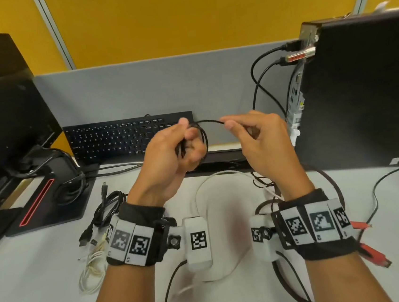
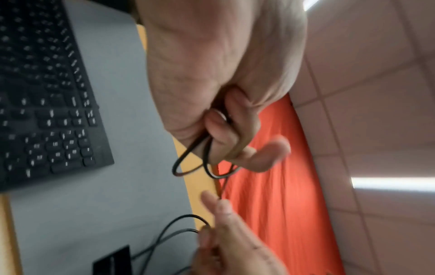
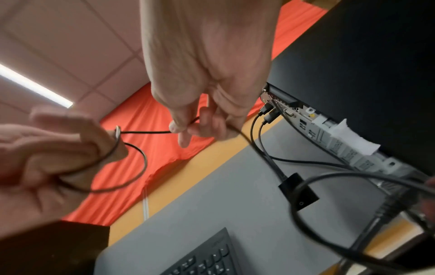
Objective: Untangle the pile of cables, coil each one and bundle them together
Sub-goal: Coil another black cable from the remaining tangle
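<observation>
Loose cables (image 1: 266,188) are sprawling across the surface's (image 1: 36,291) near middle; keyboard (image 1: 128,138), monitor stand (image 1: 51,203) and computer tower (image 1: 359,89) are blocking the far edge.

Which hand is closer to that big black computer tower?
Right. The right hand hovers just beside the computer tower, pinching the thin black cable; the left hand holds its coil farther away.

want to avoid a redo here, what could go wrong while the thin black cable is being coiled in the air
The loops in the left hand are held only by curled fingers, so they could spring open. The strand of the thin black cable pinched by the right hand trails toward the loose cables on the desk and may snag.
</observation>
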Available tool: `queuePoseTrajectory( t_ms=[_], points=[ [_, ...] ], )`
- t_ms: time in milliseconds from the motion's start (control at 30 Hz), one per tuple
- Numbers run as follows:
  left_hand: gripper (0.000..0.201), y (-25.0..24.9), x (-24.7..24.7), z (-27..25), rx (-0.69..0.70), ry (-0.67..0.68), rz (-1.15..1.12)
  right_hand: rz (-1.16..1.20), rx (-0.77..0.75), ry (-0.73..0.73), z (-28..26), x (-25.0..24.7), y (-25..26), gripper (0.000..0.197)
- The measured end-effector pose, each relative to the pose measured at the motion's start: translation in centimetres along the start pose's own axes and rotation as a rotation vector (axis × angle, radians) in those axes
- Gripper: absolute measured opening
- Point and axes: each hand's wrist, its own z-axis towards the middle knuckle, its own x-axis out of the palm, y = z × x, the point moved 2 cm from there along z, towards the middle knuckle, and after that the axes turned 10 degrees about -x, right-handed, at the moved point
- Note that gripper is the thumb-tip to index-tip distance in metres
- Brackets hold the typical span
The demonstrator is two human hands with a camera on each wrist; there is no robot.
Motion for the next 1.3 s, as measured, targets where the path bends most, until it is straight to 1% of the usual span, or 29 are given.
queuePoseTrajectory(
  t_ms=[67,100,167,200,267,333,400,433,533,567,600,633,700,733,800,933,1000,1067,1133,1167,1233,1300],
  points=[
    [0.039,-0.3,0.3,0.1,0.052,0.004,-0.162,-0.007,0.052,0.099,-0.3,0.3,-0.4,0.022],
    [0.039,-0.3,0.6,0.2,0.087,-0.007,-0.239,-0.009,0.074,0.179,-0.4,0.6,-0.5,0.024],
    [0.041,-0.1,1.3,0.6,0.178,-0.061,-0.356,-0.015,0.079,0.383,-0.7,1.3,-0.4,0.024],
    [0.042,0.0,1.7,0.8,0.228,-0.083,-0.37,-0.018,0.063,0.484,-0.9,1.7,-0.2,0.024],
    [0.042,0.5,2.4,1.0,0.324,-0.11,-0.288,-0.024,0.021,0.636,-1.1,2.0,0.2,0.027],
    [0.039,0.7,2.4,1.0,0.39,-0.164,-0.096,-0.028,-0.012,0.699,-1.0,1.6,0.5,0.028],
    [0.036,0.8,1.8,0.9,0.408,-0.226,0.141,-0.024,-0.018,0.673,-0.8,1.0,0.3,0.021],
    [0.035,0.7,1.6,0.8,0.414,-0.246,0.278,-0.012,-0.024,0.63,-0.6,0.7,0.3,0.019],
    [0.035,0.8,1.7,0.5,0.441,-0.31,0.695,0.064,-0.093,0.424,-0.3,0.2,0.8,0.012],
    [0.036,0.9,1.9,0.5,0.455,-0.335,0.81,0.103,-0.091,0.361,-0.2,0.2,1.0,0.008],
    [0.036,1.1,2.1,0.6,0.466,-0.356,0.891,0.144,-0.075,0.304,-0.2,0.2,1.2,0.003],
    [0.036,1.1,2.2,0.6,0.473,-0.368,0.94,0.178,-0.057,0.249,-0.2,0.3,1.2,0.003],
    [0.038,1.0,2.2,0.6,0.47,-0.378,0.988,0.182,-0.029,0.166,-0.1,0.4,0.8,0.014],
    [0.04,0.9,2.0,0.6,0.458,-0.384,0.998,0.176,-0.002,0.153,-0.1,0.4,0.6,0.017],
    [0.043,0.6,1.5,0.6,0.379,-0.379,0.985,0.19,0.055,0.189,-0.2,0.2,-0.1,0.015],
    [0.049,0.3,0.8,0.4,0.096,-0.281,0.912,0.165,0.099,0.309,-0.6,0.4,-0.7,0.011],
    [0.05,0.0,0.4,0.0,-0.018,-0.273,0.81,0.161,0.1,0.332,-0.6,0.5,-0.7,0.012],
    [0.047,-0.5,0.3,-0.3,-0.118,-0.238,0.589,0.14,0.088,0.385,-0.6,0.6,-0.9,0.012],
    [0.042,-0.9,0.4,-0.5,-0.166,-0.198,0.257,0.142,0.085,0.439,-0.8,0.6,-1.1,0.011],
    [0.041,-1.0,0.4,-0.5,-0.169,-0.193,0.125,0.166,0.092,0.435,-0.9,0.7,-1.2,0.011],
    [0.041,-1.1,0.1,-0.4,-0.162,-0.208,-0.015,0.22,0.101,0.373,-1.0,0.6,-1.3,0.013],
    [0.042,-1.0,-0.4,-0.2,-0.16,-0.249,-0.03,0.285,0.114,0.307,-0.8,0.3,-1.3,0.013]
  ],
)
